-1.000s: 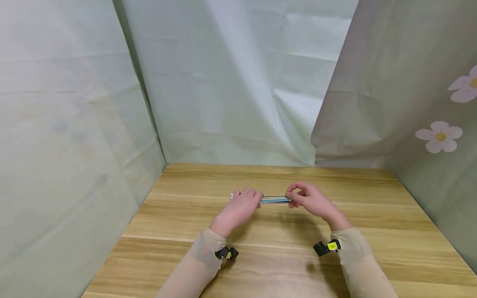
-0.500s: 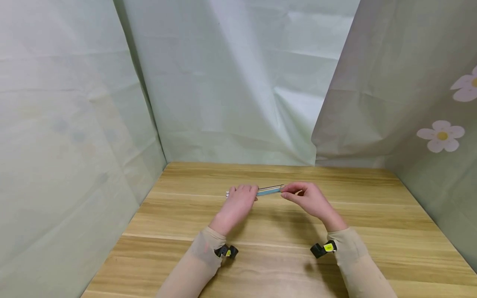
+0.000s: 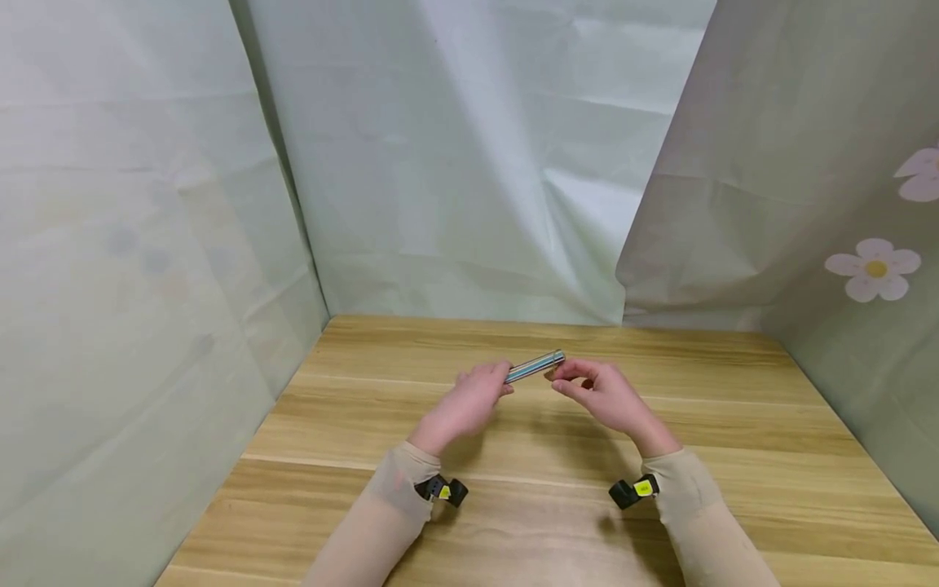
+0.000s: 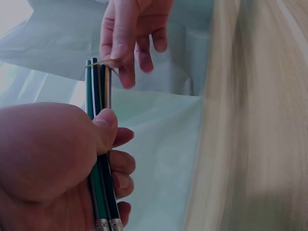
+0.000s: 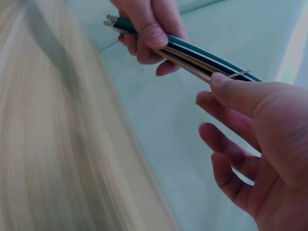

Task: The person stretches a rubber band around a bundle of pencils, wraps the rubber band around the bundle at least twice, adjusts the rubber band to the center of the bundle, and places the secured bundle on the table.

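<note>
My left hand (image 3: 468, 403) grips a bundle of slim pencils (image 3: 531, 368), green, dark and tan, raised over the table and tilted up to the right. Silver ferrules (image 4: 109, 223) show below that palm in the left wrist view. A thin tan rubber band (image 5: 240, 74) crosses the bundle near its other end. With thumb and forefinger, my right hand (image 3: 612, 399) pinches the band at the bundle's side; its other fingers are loosely bent, apart from the pencils. The middle of the bundle is hidden by my left fingers.
Below both hands lies a wood-grain table (image 3: 528, 522). Pale cloth (image 3: 455, 204) hangs behind it and along both sides, with printed white flowers (image 3: 873, 269) on the right. Each wrist wears a small black camera (image 3: 625, 493).
The right end of the pencil bundle has swung up and away, from nearly level to tilted. My right hand has shifted slightly left, and the band now shows between its fingers and the pencils.
</note>
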A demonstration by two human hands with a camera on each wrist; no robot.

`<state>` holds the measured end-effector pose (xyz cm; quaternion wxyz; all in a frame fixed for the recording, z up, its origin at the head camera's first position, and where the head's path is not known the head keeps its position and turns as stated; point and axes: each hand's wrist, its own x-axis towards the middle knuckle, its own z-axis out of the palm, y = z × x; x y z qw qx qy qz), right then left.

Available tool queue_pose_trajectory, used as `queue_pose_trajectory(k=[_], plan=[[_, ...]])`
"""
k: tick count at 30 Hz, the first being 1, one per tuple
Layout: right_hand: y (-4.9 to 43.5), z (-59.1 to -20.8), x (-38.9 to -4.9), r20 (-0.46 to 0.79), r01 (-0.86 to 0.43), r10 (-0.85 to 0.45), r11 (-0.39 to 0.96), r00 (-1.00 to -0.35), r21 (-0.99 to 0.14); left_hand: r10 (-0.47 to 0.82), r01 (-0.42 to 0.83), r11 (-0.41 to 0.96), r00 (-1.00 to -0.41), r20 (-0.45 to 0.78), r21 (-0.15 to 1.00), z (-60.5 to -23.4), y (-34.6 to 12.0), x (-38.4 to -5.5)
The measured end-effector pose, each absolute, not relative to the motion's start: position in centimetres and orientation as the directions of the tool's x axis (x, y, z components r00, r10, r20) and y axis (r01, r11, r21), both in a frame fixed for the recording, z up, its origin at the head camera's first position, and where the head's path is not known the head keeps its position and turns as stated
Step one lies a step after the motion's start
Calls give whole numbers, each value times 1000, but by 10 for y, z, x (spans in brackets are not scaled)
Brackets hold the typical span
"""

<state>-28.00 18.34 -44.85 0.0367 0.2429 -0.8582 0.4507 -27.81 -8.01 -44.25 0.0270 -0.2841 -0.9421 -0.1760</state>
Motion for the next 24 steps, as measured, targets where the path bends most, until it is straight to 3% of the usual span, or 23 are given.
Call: queue_pose_trajectory(k=[7,20,24], plan=[[183,-452,-282,429,-560,-362,586,-827,-585,495,491,783,-864,97,381,-439,-87,-279],[181,-447,-280,527,-664,-413,554,-743,-502,476,474,796,-874,94,377,-432,-92,-277],[180,-446,-279,552,-700,-437,527,-710,-483,513,515,764,-850,118,390,-432,-92,-278]])
